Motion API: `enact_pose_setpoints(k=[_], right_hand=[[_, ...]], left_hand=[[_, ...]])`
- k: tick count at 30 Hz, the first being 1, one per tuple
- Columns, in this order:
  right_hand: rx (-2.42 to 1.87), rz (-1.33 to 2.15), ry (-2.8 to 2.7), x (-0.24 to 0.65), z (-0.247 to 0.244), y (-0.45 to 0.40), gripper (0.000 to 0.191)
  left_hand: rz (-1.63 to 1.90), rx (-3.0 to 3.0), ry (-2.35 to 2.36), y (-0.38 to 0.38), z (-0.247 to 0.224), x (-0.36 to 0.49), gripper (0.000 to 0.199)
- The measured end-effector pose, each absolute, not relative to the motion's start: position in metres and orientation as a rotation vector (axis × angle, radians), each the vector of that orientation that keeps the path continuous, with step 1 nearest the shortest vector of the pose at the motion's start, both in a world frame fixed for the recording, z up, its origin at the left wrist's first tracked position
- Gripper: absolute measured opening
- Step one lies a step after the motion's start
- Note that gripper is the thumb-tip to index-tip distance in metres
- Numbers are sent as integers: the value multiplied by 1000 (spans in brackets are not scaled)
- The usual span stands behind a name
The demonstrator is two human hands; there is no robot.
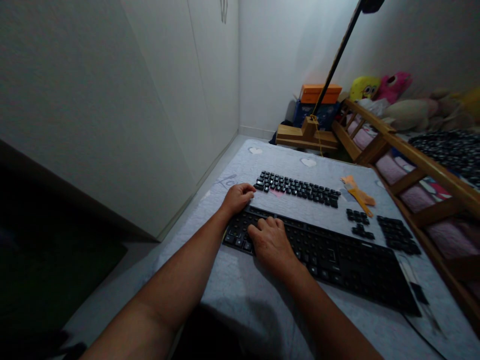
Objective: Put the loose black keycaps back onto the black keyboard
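A black keyboard (352,260) lies across the cloth-covered table, many of its key positions bare and some keycaps fitted in the lower rows. My right hand (272,245) rests over its left part, fingers bent down onto the keys; what lies under the fingertips is hidden. Beyond the keyboard, loose black keycaps (296,187) are laid out in rows. At the left end of these rows is my left hand (239,196), thumb and fingers drawn together. Whether a keycap is between them cannot be made out.
Smaller keycap groups (358,217) and a larger block of keycaps (398,234) sit at the right. An orange-handled brush (360,200) lies on an orange cloth (350,182). A cable (422,335) runs off the right. A white cabinet (168,125) and wooden rail (408,150) flank the table.
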State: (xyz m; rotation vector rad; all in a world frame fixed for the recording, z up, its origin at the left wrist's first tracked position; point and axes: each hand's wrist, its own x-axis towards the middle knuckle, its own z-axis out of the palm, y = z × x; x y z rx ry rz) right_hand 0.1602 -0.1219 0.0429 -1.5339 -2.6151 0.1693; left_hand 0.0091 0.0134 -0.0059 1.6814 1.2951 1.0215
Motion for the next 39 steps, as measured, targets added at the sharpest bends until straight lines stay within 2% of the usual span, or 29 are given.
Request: enact_pose_setpoints(k=[24, 32, 39], right_hand=[[-1565, 108, -2582, 157, 42, -124, 18], [-1623, 189, -2508, 157, 44, -124, 10], [-1623, 159, -2491, 156, 43, -124, 16]], left_hand=[[1033, 1673, 1273, 13, -5, 10, 26], [1024, 1695, 1292, 12, -3, 10, 24], [1023, 1718, 1314, 13, -3, 11, 24]])
